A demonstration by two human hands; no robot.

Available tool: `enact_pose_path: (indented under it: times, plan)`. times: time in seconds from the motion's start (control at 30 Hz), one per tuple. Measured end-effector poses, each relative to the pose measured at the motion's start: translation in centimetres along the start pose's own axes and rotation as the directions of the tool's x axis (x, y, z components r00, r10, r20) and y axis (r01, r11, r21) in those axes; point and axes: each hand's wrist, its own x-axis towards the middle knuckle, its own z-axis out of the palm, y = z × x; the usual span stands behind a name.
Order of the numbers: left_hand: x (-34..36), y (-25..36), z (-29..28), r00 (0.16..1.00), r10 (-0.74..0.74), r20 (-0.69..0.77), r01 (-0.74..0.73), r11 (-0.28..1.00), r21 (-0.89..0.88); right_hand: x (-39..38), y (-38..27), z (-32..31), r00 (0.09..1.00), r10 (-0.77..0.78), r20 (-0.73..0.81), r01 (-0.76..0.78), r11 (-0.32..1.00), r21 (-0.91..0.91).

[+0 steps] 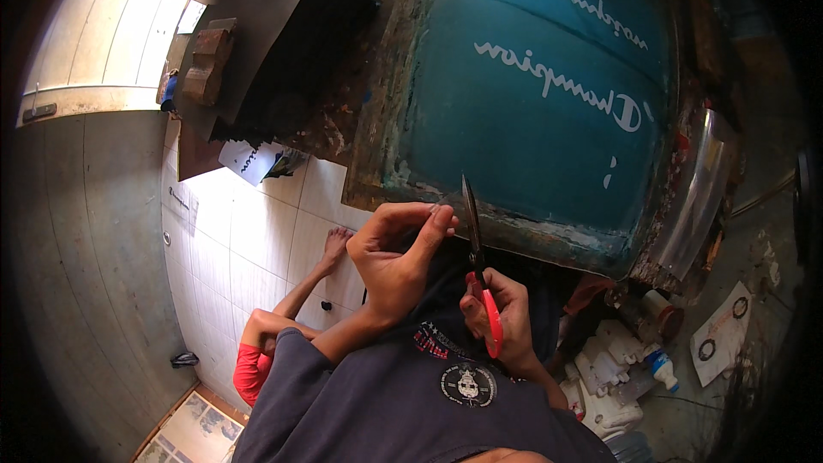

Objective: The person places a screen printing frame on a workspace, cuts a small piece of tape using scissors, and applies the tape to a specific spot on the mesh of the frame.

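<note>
My right hand (514, 317) grips a pair of scissors (492, 322) by the red handles, with the dark blades pointing up and away from me. The blades look nearly closed. To the left of them, my left hand (394, 253) is raised with thumb and fingertips pinched together. Whatever is between those fingertips is too small to make out. Just beyond both hands lies a screen-printing frame (514, 227) with a teal mesh (523, 146) that bears pale, mirrored lettering. The scissor tips overlap its near edge in the picture.
A stack of dark fabric sheets (266, 34) sits at the far left, with a wooden block (206, 64) on it. A clear plastic strip (696, 197) lies right of the frame. White containers (613, 360) and a small bottle (660, 366) are lower right. Another person's red sleeve (251, 370) shows lower left.
</note>
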Motion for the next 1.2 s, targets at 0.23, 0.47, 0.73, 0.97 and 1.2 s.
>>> enact_pose_path:
  times: [0.23, 0.47, 0.73, 0.97, 1.2]
  plan:
    - [0.04, 0.06, -0.07, 1.000, -0.004, 0.005, 0.004, 1.000, 0.014, -0.03, -0.06, 0.02, 1.000, -0.005, 0.009, 0.005, 1.000, 0.008]
    - [0.09, 0.04, -0.12, 1.000, -0.012, 0.000, 0.012, 1.000, 0.010, 0.00, -0.03, 0.08, 1.000, -0.014, 0.012, 0.013, 1.000, 0.009]
    - [0.12, 0.13, -0.17, 1.000, -0.023, 0.004, 0.023, 1.000, 0.006, -0.07, -0.05, 0.14, 1.000, 0.007, -0.010, -0.008, 1.000, -0.027]
    - [0.15, 0.00, -0.25, 1.000, -0.022, 0.002, 0.022, 1.000, 0.001, -0.05, 0.00, 0.20, 1.000, 0.024, -0.011, -0.024, 1.000, -0.002]
    - [0.16, -0.06, 0.02, 0.999, -0.014, -0.029, 0.015, 1.000, 0.021, 0.03, -0.09, 0.23, 0.999, 0.027, -0.035, -0.028, 0.999, -0.031]
